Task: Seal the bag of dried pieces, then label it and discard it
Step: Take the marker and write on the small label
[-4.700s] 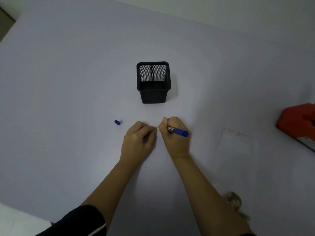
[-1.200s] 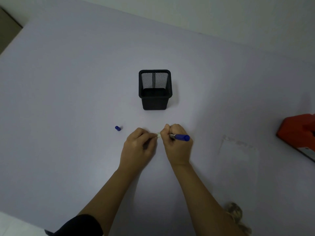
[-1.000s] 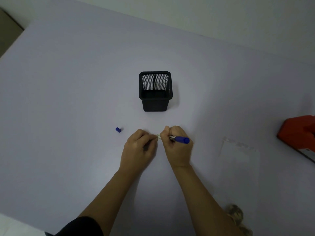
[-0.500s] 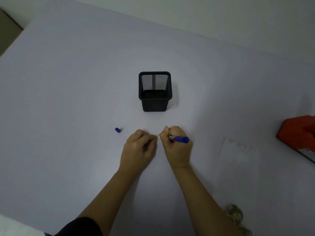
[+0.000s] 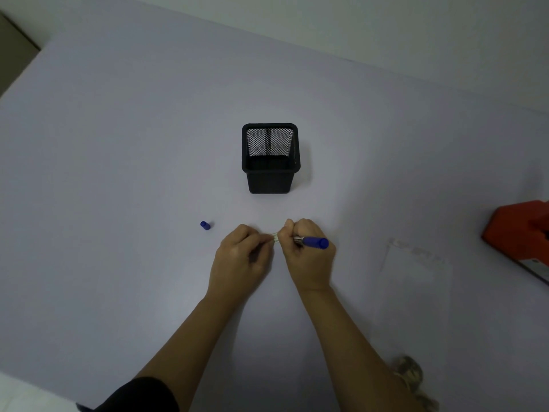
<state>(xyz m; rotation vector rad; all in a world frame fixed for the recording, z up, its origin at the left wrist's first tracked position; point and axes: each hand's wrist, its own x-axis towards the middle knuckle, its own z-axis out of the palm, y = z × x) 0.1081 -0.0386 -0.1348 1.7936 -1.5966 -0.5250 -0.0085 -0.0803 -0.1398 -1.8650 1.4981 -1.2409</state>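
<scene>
Clear bag [image 5: 416, 263] lies right of right hand [image 5: 309, 258] gripping pen [image 5: 315, 242].

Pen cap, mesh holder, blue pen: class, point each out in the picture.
pen cap [image 5: 205, 225]: head view, middle of cap.
mesh holder [image 5: 269, 181]: head view, front wall.
blue pen [image 5: 315, 242]: head view, blue barrel end.

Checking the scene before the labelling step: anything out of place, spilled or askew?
Nothing looks spilled or damaged. Only oddity: the blue pen cap lies loose on the table, left of the left hand, off the pen that the right hand grips. The mesh holder stands upright.
</scene>
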